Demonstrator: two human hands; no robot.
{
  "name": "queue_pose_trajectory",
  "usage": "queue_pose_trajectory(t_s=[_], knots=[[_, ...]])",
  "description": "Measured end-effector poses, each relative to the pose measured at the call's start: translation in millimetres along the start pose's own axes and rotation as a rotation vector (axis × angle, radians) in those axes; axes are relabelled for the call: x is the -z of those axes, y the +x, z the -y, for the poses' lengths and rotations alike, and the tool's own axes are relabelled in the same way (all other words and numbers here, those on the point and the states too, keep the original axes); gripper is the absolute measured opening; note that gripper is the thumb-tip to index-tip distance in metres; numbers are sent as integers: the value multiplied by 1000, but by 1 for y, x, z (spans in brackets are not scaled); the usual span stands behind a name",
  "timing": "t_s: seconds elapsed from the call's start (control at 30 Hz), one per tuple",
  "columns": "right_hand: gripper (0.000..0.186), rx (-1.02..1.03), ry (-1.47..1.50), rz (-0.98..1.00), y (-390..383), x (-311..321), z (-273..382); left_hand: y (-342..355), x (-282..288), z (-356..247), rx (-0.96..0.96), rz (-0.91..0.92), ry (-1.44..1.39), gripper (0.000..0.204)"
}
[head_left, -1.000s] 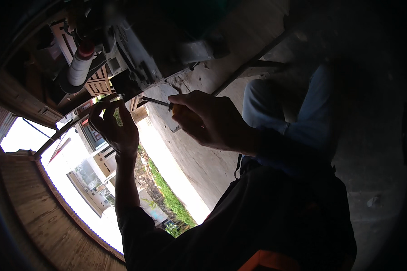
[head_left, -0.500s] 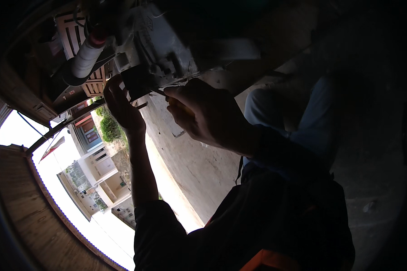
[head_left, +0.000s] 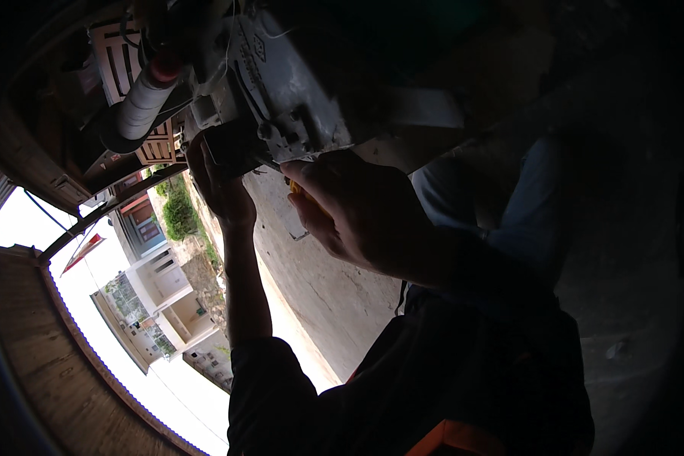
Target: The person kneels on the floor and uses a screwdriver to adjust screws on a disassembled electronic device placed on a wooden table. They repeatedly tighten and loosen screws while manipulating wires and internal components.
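Note:
A grey-white machine body [head_left: 300, 87], which looks like a sewing machine, fills the upper middle, with small metal parts along its lower edge. Against that edge sits a dark box-shaped part [head_left: 232, 148]. My left hand [head_left: 220, 190] reaches up to it, its fingers curled around the left side and partly hidden behind it. In my right hand [head_left: 357, 209] is a screwdriver [head_left: 295, 185] with a yellow handle, gripped in closed fingers. Its thin shaft points up and left at the machine's lower edge beside the dark part; the tip is lost in shadow.
A white thread cone [head_left: 144, 102] stands on a holder at the upper left, near wooden slats [head_left: 118, 64]. Below the machine is a concrete floor [head_left: 334, 281]. My knees in jeans [head_left: 456, 190] are at the right. Buildings show outside at the left.
My right hand and the screwdriver have shifted slightly right and down in view. My left hand's fingers have moved further behind the dark part. The whole view has shifted a little.

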State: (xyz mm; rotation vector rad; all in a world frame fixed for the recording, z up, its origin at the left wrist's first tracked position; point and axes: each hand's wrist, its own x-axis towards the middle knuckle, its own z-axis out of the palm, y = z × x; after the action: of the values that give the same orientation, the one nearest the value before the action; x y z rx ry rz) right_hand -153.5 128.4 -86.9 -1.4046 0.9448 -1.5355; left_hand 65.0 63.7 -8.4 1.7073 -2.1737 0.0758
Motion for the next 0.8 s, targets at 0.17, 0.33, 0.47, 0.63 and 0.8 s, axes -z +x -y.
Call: queue_pose_trajectory(t_s=[0.17, 0.33, 0.47, 0.63, 0.8], knots=[[33, -40, 40, 56, 0, -7, -2, 7, 1, -4, 4, 27, -54, 41], [34, 3, -39, 83, 0, -6, 4, 4, 2, 5, -60, 21, -99, 38], [35, 6, -123, 38, -2, -16, 17, 0, -2, 9, -236, -45, 86, 33], [36, -63, -25, -20, -15, -35, 16, 0, -1, 5, -236, -13, 134, 29], [33, -144, 391, -222, -18, -50, 7, 3, -5, 15, -225, -80, 83, 24]])
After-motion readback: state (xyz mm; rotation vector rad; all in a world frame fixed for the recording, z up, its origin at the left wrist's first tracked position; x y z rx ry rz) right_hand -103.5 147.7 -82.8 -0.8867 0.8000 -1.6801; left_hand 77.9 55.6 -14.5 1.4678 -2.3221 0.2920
